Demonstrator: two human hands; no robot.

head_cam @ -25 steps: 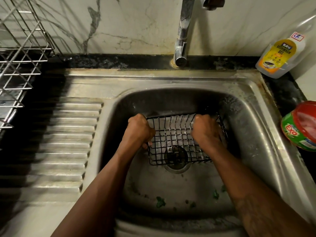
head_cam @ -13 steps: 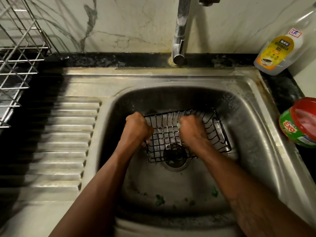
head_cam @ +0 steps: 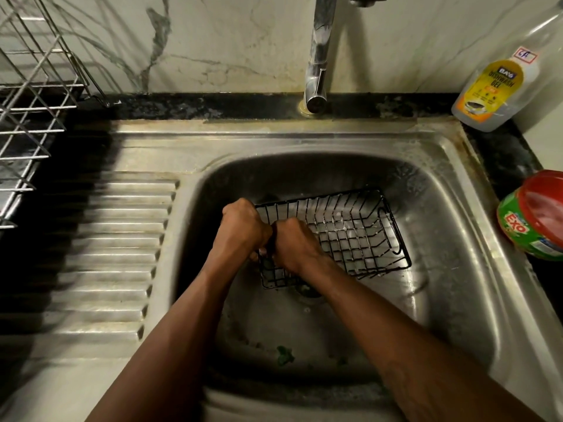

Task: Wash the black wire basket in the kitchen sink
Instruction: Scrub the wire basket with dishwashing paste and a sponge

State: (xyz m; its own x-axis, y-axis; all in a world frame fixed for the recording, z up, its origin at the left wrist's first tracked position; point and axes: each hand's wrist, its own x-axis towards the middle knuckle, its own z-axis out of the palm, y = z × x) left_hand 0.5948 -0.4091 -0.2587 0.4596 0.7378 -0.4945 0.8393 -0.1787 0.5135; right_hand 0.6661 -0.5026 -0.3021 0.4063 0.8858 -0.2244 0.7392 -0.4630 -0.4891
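My left hand [head_cam: 240, 229] curls around the left end of the black wire basket [head_cam: 350, 236], which sits open side up in the steel sink [head_cam: 451, 239], partly over the drain [head_cam: 306, 289]. My right hand [head_cam: 294, 246], fingers curled under, presses into the basket; I cannot tell whether it clutches anything. The 2 hands touch. A tap [head_cam: 318, 56] stands behind. A dishwash gel bottle [head_cam: 493, 89] and a red-lidded tub [head_cam: 536, 214] sit on the right, a wire dish rack [head_cam: 30, 102] on the left.
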